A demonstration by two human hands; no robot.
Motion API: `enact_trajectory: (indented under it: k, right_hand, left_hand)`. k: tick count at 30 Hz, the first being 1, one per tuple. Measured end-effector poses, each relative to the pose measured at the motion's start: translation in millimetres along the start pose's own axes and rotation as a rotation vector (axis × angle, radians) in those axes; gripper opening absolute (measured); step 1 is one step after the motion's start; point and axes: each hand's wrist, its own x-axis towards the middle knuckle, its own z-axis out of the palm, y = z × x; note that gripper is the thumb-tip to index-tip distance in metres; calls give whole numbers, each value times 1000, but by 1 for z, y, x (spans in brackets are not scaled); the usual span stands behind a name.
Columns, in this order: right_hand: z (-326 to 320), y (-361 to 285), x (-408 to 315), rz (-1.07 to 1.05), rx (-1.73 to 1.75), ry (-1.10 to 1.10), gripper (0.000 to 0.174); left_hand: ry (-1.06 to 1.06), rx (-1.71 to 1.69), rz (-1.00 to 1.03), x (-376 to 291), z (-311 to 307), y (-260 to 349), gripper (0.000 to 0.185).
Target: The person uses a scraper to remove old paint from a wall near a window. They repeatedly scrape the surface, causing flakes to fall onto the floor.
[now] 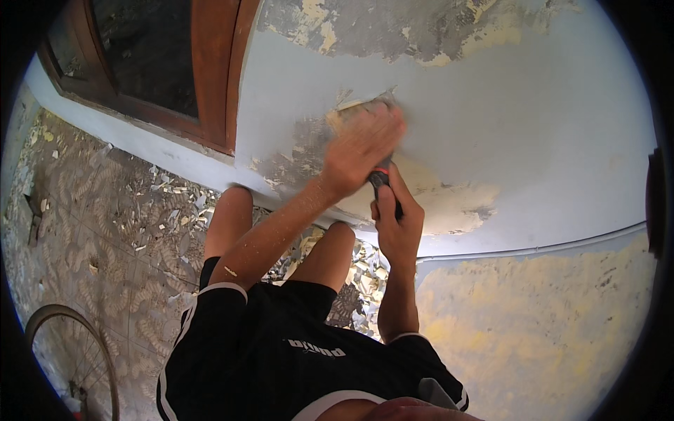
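My right hand point(397, 216) grips the black handle of a scraper point(380, 178), which has a red ring around it. Higher up on the same tool is my left hand point(363, 137), blurred and wrapped over its front part. Most of the blade is hidden by the left fingers; its edge meets the wall near a lifting strip of paint. The pale blue-grey painted wall point(474, 126) stands before me. Around my hands the paint is off, and a patch of grey and cream undersurface point(310, 142) shows. Paint crumbs cling to my left forearm.
A wood-framed window or door point(216, 79) is at upper left. Paint flakes point(195, 202) litter the patterned tile floor point(105, 242). A bicycle wheel point(112, 363) stands at lower left. A thin pipe or cable point(526, 250) runs along the wall at right, beside a yellow-stained surface point(526, 326).
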Motion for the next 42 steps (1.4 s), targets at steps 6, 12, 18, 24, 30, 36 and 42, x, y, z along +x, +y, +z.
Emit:
enact_trajectory:
  k: [6,12,18,24,30,36,42]
  right_hand:
    - [-2,-4,-5,25,-37,39,42]
    - [15,-31,21,-62,-55,-7,43]
    - [28,-30,10,4,-5,33,40]
    - [14,-7,-11,109,13,61,41]
    - [20,-22,14,8,68,4,43]
    - [20,17,-12,81,54,9,43]
    - [21,-2,-1,105,178,-35,42]
  left_hand:
    - [25,22,1,10,-5,-4,35]
    - [55,95,12,31,-18,-15,41]
    - [35,41,22,24,-31,-19,38]
    - [-37,7,35,8,-19,-8,35]
    - [-34,40,39,34,-33,-20,37]
    - [-133,43,69,7,-37,-16,33]
    - [-106,64,122,11,-35,-23,37]
